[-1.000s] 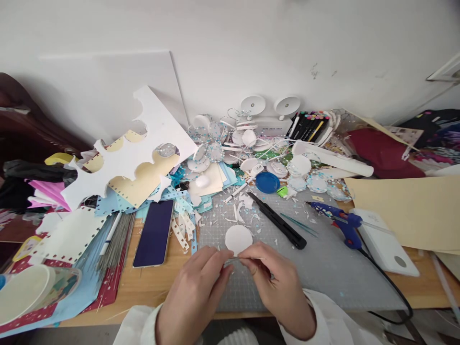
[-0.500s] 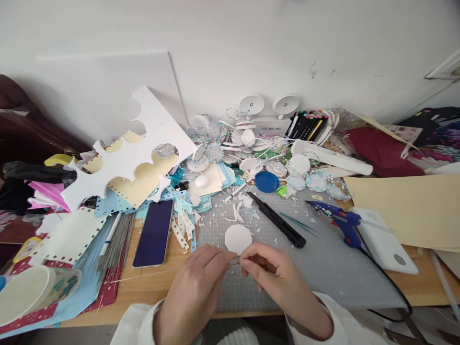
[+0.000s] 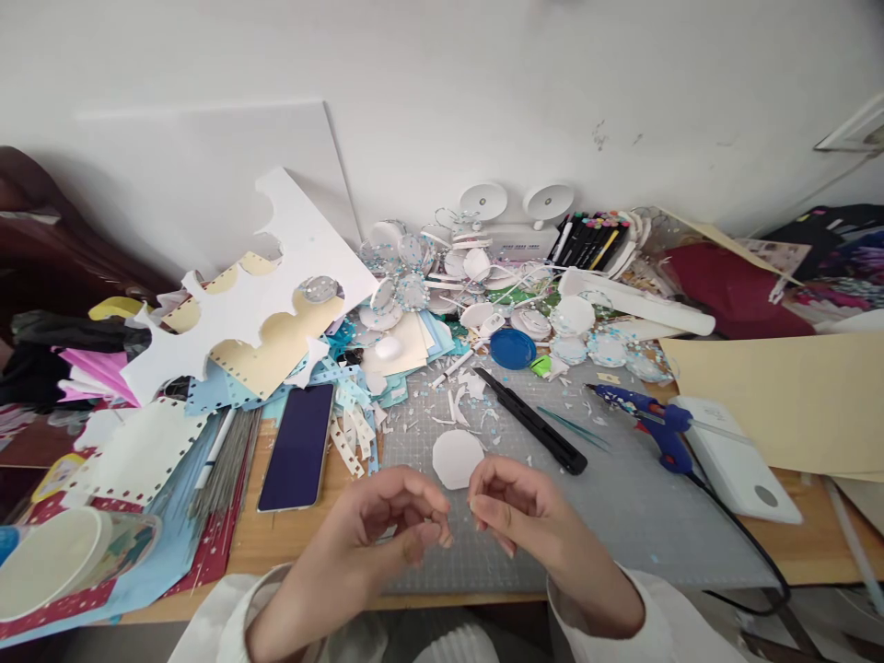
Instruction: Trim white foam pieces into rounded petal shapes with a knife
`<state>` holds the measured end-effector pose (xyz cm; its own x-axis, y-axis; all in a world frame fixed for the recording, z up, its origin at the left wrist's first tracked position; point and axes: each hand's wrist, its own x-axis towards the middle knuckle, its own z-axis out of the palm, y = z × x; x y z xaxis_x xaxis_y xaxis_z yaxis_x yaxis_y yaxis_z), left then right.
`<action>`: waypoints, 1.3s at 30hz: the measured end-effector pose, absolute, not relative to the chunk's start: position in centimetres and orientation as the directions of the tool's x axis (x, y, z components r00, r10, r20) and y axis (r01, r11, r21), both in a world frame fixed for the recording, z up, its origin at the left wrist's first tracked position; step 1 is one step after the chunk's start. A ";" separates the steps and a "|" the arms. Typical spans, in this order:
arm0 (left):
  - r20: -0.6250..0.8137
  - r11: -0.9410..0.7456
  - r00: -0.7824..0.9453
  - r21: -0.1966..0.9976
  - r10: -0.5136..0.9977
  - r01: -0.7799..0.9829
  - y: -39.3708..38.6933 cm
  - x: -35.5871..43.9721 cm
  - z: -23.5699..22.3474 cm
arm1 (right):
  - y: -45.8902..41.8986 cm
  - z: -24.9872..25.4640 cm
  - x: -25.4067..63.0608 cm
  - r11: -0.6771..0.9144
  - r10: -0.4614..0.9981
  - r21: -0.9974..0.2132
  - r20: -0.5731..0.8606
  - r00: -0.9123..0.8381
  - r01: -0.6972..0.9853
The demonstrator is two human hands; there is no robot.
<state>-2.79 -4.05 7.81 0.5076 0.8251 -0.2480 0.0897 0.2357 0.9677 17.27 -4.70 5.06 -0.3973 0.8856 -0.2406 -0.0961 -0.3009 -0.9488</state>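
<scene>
My left hand hovers over the front of the grey cutting mat, its fingers loosely curved and the thumb slightly apart, with nothing visible in it. Opposite it, my right hand has thumb and fingertips drawn together in a pinch; whatever lies between them is too small or hidden to make out. A gap separates the two hands. Just beyond them a white paper disc lies flat on the mat, its lower right edge close to my right fingers. A black utility knife and slim tweezers rest behind my right hand.
On the right are a blue glue gun with its cord and a white box-shaped device. A phone lies left of the cutting mat. Paper scraps, a blue lid and beaded white discs crowd the back. A cup stands front left.
My hands were together at the fingertips in front of the disc. They have parted, the left turning its palm inward and opening somewhat. The disc has stayed on the mat.
</scene>
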 end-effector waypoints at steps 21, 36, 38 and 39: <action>0.346 -0.405 0.323 0.904 0.881 0.135 -4.0 -2.0 7.2 | -4.5 5.9 16.9 -0.411 0.875 -0.878 -0.304 -0.376 -0.247; 0.399 -0.434 0.273 0.897 0.875 0.080 -3.9 -1.7 6.3 | -4.8 5.4 15.5 -0.347 0.915 -0.905 -0.270 -0.300 -0.245; 0.411 -0.449 0.270 0.888 0.871 0.097 -3.8 -1.7 6.1 | -4.9 5.5 15.4 -0.303 0.933 -0.924 -0.237 -0.270 -0.234; 0.426 -0.466 0.267 0.878 0.864 0.107 -3.8 -1.6 6.0 | -5.0 5.5 15.3 -0.279 0.942 -0.935 -0.223 -0.249 -0.220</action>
<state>-1.64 -3.78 6.02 0.2666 0.8644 0.4264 0.1066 -0.4661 0.8783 15.29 -4.99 5.45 -0.2491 0.9424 -0.2231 -0.2199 -0.2794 -0.9347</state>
